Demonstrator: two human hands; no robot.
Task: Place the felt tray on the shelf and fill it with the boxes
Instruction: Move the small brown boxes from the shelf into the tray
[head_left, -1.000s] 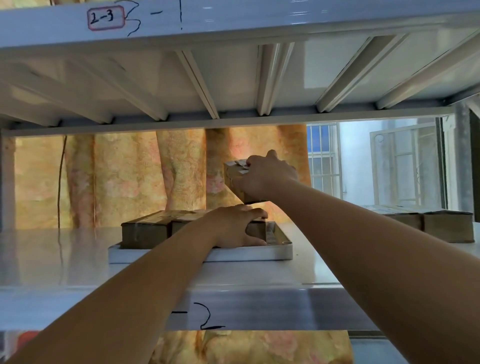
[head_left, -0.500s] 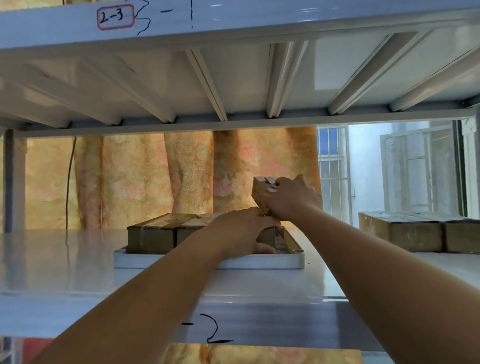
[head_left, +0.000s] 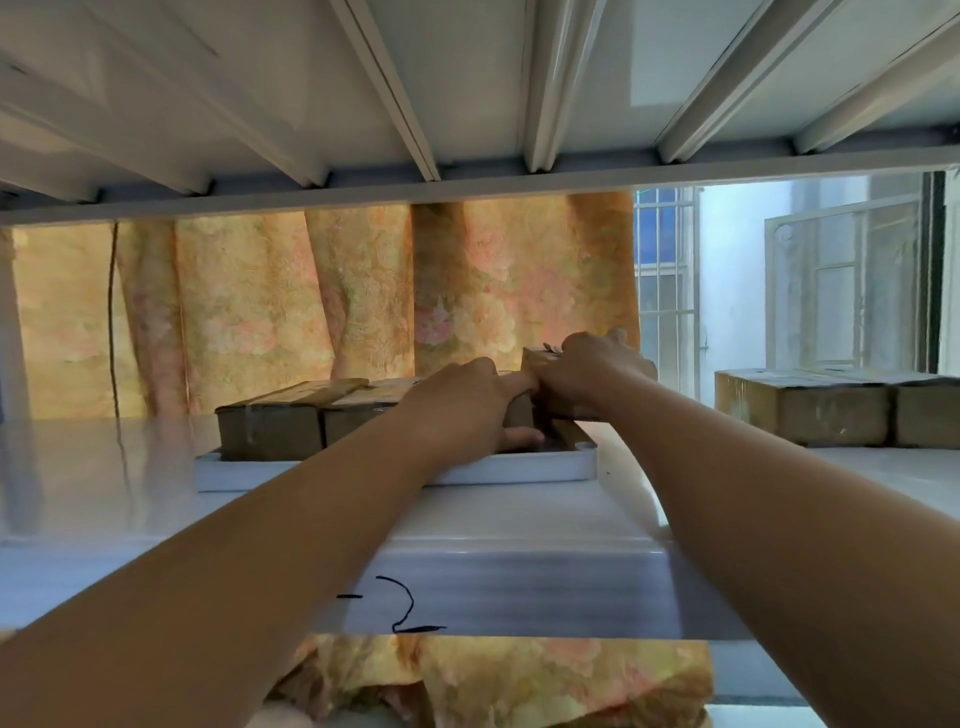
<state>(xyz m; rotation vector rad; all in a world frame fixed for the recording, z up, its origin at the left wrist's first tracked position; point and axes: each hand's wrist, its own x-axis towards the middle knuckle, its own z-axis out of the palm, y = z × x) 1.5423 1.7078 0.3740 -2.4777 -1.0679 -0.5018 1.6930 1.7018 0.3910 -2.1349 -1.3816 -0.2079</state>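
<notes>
A shallow grey felt tray (head_left: 519, 467) lies on the white shelf (head_left: 519, 525). Two brown cardboard boxes (head_left: 270, 423) sit side by side in its left part. My right hand (head_left: 592, 371) grips a third brown box (head_left: 535, 358) from above, tilted, its lower end down inside the tray's right part. My left hand (head_left: 467, 410) rests flat against the boxes in the tray, its index finger stretched out and touching the held box. Most of the held box is hidden behind both hands.
More brown boxes (head_left: 810, 410) stand on the shelf at the right. The shelf above (head_left: 467, 93) hangs low over my hands. A yellow floral curtain (head_left: 311, 312) and a barred window (head_left: 667, 291) lie behind the rack.
My right hand has lowered the box from above the tray down into its right part. My left hand has stayed on the tray's boxes and stretched a finger to it. The camera moved closer.
</notes>
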